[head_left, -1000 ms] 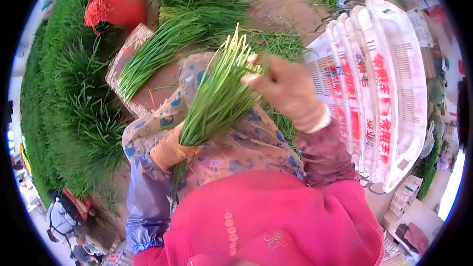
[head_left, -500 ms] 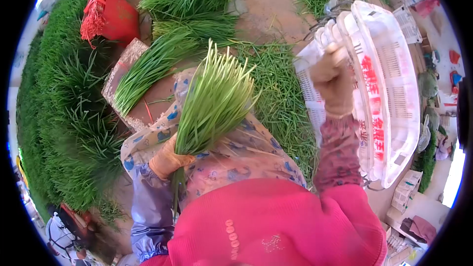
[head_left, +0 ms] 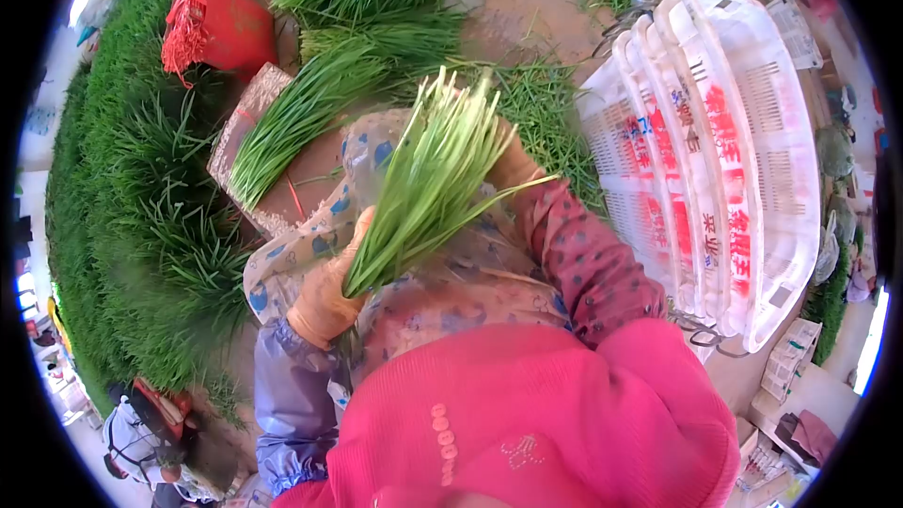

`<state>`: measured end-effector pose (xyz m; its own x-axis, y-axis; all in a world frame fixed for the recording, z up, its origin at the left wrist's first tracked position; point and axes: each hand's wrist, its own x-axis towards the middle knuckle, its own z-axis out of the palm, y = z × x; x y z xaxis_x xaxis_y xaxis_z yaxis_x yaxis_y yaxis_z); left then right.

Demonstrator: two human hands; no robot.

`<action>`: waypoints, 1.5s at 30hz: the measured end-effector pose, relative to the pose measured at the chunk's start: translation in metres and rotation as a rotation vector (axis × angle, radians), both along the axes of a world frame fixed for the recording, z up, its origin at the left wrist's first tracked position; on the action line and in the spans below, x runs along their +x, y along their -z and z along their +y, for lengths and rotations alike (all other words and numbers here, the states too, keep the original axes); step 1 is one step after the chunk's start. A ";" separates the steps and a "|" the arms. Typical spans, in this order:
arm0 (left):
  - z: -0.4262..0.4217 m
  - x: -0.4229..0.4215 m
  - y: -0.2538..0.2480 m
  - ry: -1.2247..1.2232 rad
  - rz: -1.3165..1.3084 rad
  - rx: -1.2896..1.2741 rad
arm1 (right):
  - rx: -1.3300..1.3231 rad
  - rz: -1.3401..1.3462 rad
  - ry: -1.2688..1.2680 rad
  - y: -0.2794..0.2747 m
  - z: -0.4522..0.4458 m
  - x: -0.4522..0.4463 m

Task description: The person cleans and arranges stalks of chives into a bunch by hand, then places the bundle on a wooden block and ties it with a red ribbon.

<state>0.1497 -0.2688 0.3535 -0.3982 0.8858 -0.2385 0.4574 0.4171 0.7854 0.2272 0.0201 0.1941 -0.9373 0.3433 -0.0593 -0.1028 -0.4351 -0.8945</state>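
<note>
Left hand [head_left: 327, 293] clenched round near end of green bunch [head_left: 423, 174], held above patterned apron [head_left: 470, 296]; right hand [head_left: 515, 158] behind bunch's right side, fingers hidden, can't tell if gripping. Slack left grip could shed stalks; stray blade [head_left: 525, 185] might snag spotted sleeve [head_left: 593, 259].

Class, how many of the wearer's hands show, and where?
2: left hand at the lower end of the green bunch; right hand at its pale upper end, partly hidden behind it.
</note>
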 end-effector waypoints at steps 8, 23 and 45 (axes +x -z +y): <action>-0.036 0.013 0.038 0.139 0.437 -0.163 | 0.571 -0.495 0.126 -0.026 0.003 -0.020; 0.031 -0.028 0.020 0.182 0.104 0.162 | -0.270 -0.182 -0.078 -0.019 0.004 -0.030; 0.032 0.011 0.079 0.033 0.084 0.299 | 0.342 -0.609 -0.111 -0.113 -0.047 0.117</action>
<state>0.1608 -0.2371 0.2741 -0.3751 0.9245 0.0673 0.5355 0.1568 0.8298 0.3444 -0.0268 0.3068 -0.8026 0.3405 -0.4898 0.4879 -0.0978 -0.8674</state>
